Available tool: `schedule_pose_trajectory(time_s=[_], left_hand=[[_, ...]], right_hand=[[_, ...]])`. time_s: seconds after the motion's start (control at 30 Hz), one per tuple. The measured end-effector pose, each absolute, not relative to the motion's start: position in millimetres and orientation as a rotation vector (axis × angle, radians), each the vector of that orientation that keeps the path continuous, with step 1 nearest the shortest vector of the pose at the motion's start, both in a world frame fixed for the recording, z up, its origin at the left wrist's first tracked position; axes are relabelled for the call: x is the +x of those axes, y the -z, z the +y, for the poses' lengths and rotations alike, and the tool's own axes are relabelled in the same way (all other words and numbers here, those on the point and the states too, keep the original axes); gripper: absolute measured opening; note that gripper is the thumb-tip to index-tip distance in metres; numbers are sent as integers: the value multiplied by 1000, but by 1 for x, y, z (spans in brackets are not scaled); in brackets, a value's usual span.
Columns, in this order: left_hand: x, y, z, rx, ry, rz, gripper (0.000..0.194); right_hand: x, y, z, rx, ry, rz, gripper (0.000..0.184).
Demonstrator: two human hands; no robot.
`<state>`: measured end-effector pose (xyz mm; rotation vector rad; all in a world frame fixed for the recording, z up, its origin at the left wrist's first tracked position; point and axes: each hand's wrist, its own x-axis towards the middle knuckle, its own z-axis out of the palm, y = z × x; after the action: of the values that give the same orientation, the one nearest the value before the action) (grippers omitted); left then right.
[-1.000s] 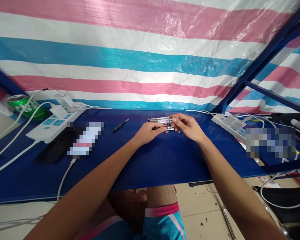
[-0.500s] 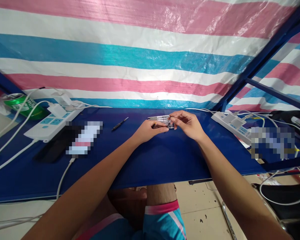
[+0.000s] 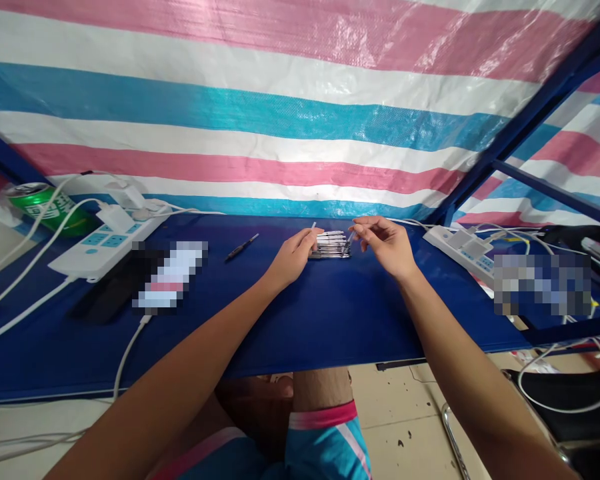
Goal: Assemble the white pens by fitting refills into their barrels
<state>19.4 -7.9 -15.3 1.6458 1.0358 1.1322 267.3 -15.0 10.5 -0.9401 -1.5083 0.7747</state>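
Several pens lie side by side in a row on the blue tabletop, pale along their barrels and dark at their right ends. At the row's left end is my left hand, fingers closed on a pen, of which only a thin whitish end shows above them. To the right, my right hand pinches a small clear pen cap between thumb and fingertips, beside the row's dark ends. A separate dark pen with a pale end lies slantwise left of my left hand.
At left are a white power strip with plugs, a green can, a dark phone-like object and a blurred lit phone on a cable. Another power strip sits at right. A striped sheet hangs behind.
My hands have come apart: the left moved left and turned upward, the right moved slightly right with the small clear piece. More of the pen row shows between them.
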Motion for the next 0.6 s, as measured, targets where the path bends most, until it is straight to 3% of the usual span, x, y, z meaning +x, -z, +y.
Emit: schedule_pose_trajectory(time_s=[0.6], left_hand=[[20,14,-10,1904,-992,982,45]], right_hand=[[266,-13,-15,-900,-858,-1508,39]])
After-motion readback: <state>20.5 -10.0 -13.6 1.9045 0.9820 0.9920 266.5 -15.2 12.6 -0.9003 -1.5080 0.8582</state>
